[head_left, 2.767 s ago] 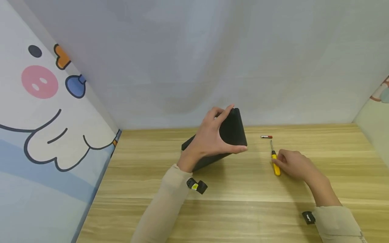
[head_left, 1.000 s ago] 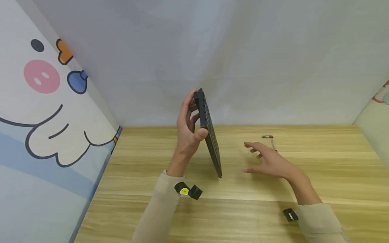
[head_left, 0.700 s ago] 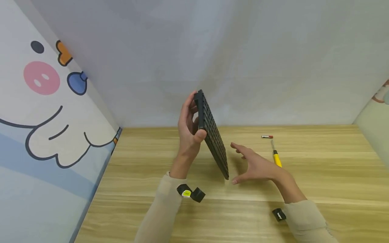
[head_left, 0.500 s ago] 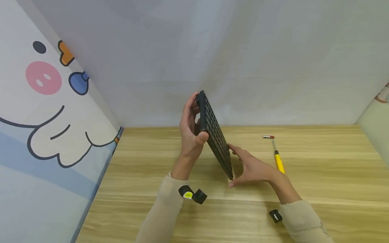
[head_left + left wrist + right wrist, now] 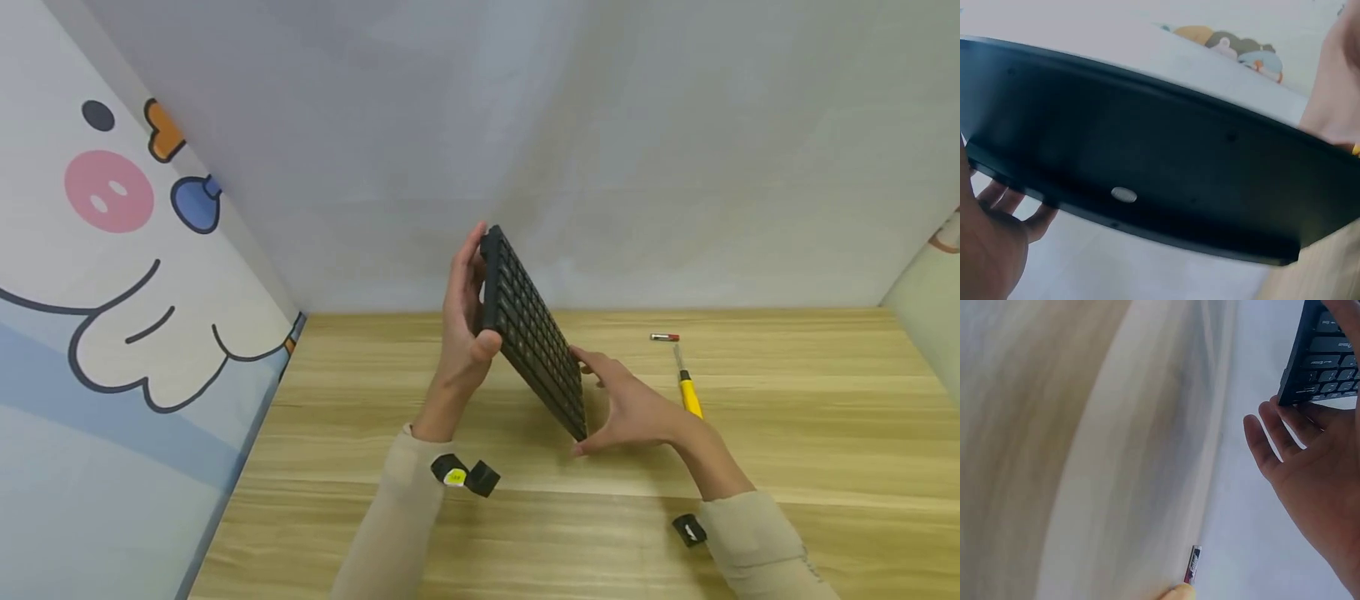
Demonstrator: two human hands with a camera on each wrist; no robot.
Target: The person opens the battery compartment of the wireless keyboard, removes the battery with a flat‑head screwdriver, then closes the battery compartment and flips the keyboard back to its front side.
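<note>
A black keyboard (image 5: pixel 536 337) is held tilted above the table, its keys facing right in the head view. My left hand (image 5: pixel 463 350) grips its left end, thumb at the near corner and fingers round the far edge. At the lower right end, my right hand (image 5: pixel 633 408) spans the keyboard between thumb and fingers, fingertips on its edges. The left wrist view has the dark underside of the keyboard (image 5: pixel 1147 137) with a small oval label. In the right wrist view, the fingers of the right hand (image 5: pixel 1316 462) touch a keyboard corner.
A screwdriver (image 5: pixel 691 398) with a yellow handle lies on the wooden table (image 5: pixel 600 542), partly hidden by the right wrist. Just beyond its tip is a small battery (image 5: pixel 664 337). A pale curtain-like wall (image 5: pixel 420 167) stands behind, and a cartoon-printed panel (image 5: pixel 45 275) at left.
My right hand has left the screwdriver and come left to the keyboard's right end. The left hand has turned the keyboard so its keys show, its lower end swinging right.
</note>
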